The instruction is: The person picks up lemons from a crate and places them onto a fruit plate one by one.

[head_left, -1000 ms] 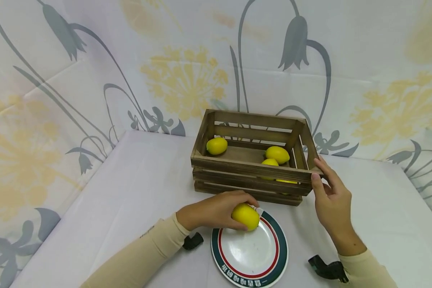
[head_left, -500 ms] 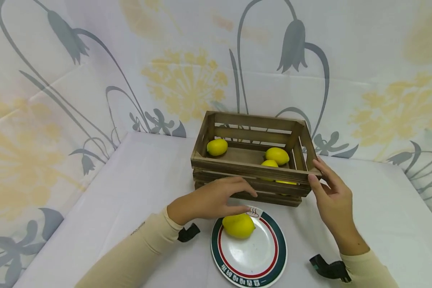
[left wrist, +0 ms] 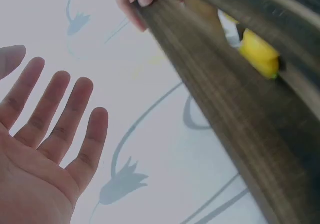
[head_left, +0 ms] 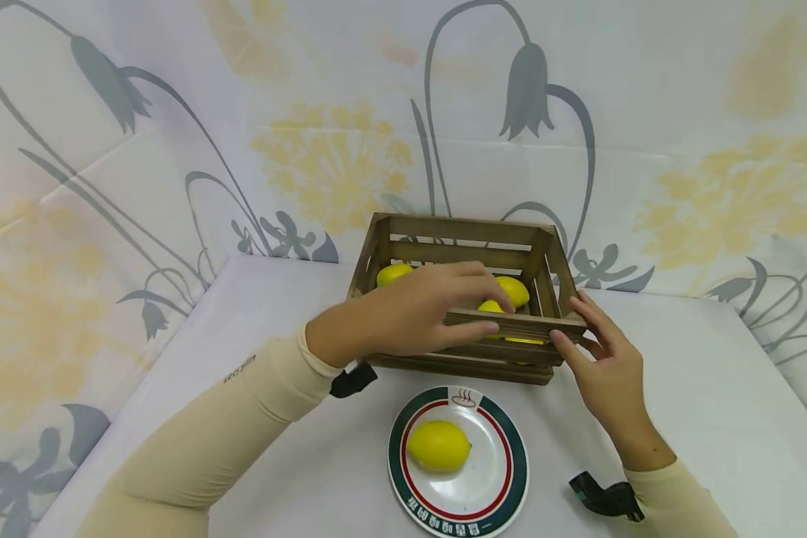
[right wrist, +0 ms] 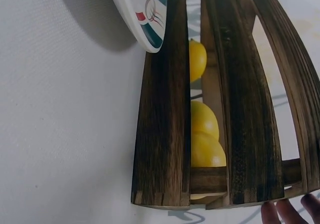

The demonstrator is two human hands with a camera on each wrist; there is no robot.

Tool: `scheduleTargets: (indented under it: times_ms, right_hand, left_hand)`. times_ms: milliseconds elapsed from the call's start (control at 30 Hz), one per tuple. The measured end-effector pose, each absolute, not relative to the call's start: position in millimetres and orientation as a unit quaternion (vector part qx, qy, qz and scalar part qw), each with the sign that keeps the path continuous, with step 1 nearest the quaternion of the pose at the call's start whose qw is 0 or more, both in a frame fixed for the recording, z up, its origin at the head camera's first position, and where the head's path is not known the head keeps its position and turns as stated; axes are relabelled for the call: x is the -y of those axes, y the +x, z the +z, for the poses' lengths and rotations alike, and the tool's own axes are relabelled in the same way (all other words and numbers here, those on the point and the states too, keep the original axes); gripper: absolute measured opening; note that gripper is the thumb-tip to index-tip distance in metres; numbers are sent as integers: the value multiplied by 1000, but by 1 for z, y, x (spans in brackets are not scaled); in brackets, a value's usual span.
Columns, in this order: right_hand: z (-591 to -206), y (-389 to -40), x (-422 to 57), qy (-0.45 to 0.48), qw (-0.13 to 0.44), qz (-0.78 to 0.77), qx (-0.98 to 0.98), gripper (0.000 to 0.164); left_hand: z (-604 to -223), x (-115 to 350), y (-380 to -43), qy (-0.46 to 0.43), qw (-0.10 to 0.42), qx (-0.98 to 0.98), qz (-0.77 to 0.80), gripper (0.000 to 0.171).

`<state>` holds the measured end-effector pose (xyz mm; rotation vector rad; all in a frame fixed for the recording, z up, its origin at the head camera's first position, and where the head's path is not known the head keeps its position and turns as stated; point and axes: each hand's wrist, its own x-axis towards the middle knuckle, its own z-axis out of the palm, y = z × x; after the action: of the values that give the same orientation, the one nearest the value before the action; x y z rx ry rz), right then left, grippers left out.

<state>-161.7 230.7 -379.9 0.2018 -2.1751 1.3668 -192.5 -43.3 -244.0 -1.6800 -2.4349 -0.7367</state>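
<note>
My left hand (head_left: 410, 310) hangs over the front side of a slatted wooden crate (head_left: 464, 228) in the head view. In the left wrist view its fingers (left wrist: 70, 119) are spread and hold nothing. At the crate's front right corner my right hand (head_left: 605, 373) grips the rim, thumb in front and fingers along the side. Inside the crate lie several yellow lemons (head_left: 514, 291), one lemon (head_left: 393, 274) at the left end, partly hidden by my left hand. Another lemon (head_left: 438, 446) rests on a round plate (head_left: 519, 463) in front of the crate.
A white cloth (head_left: 296, 478) covers the table. Behind the crate rises a flower-patterned backdrop (head_left: 343, 164). Dark wrist devices (head_left: 605, 497) sit by both forearms.
My left hand let go of the lemon on the plate and moved up and away over the crate's front. My right hand stays at the crate's corner.
</note>
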Motion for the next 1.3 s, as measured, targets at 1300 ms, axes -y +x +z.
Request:
scheduleTargets:
  times_ms: [1300]
  right_hand:
    - [-381,-158,-222,88,285,522,799,57]
  left_hand:
    - [-223,-19,-299,-456,-117,874,-121,29]
